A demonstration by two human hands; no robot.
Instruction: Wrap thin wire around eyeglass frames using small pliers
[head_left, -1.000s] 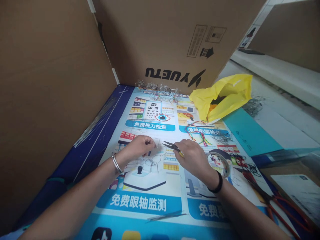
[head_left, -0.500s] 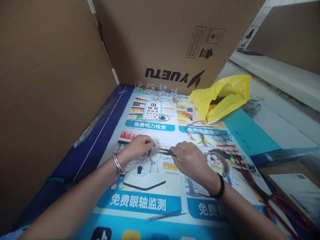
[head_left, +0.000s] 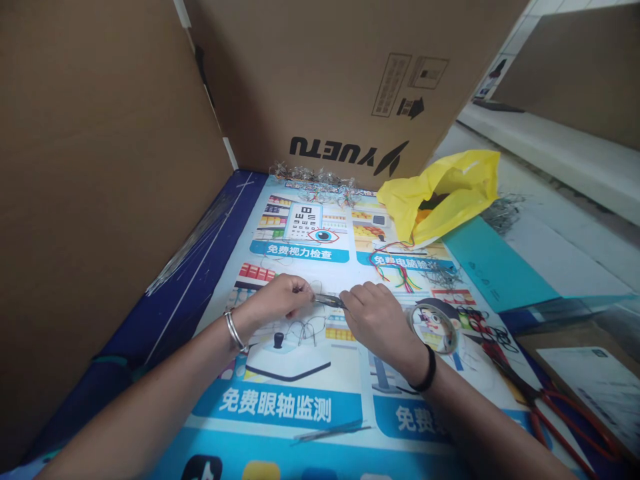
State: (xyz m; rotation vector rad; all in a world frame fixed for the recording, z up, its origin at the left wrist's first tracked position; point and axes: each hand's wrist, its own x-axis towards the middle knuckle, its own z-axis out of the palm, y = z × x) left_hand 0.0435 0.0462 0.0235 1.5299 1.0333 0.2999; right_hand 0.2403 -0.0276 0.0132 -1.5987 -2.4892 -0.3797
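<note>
My left hand [head_left: 286, 297], with a silver bangle at the wrist, pinches thin wire [head_left: 311, 328]; bent loops of it hang below the fingertips. My right hand [head_left: 376, 319], wearing a black band, is wrapped round a pair of pliers [head_left: 330, 301]. The dark jaws point left and meet the wire at my left fingertips; their grip on it is too small to make out. The handles are mostly hidden in my right palm. Just right of that hand lies a roll of clear tape [head_left: 453, 337].
Straight wires [head_left: 193, 243] lie at the left, and a short bundle [head_left: 333, 432] in front. Twisted wire pieces [head_left: 315, 177] line the cardboard wall [head_left: 340, 80]. At right are a yellow bag [head_left: 465, 183], coloured cords [head_left: 407, 277] and red-handled scissors [head_left: 550, 400].
The pliers have moved left, so the jaws now reach my left fingertips, and they look closer together. My right hand has shifted slightly left; my left hand has barely moved.
</note>
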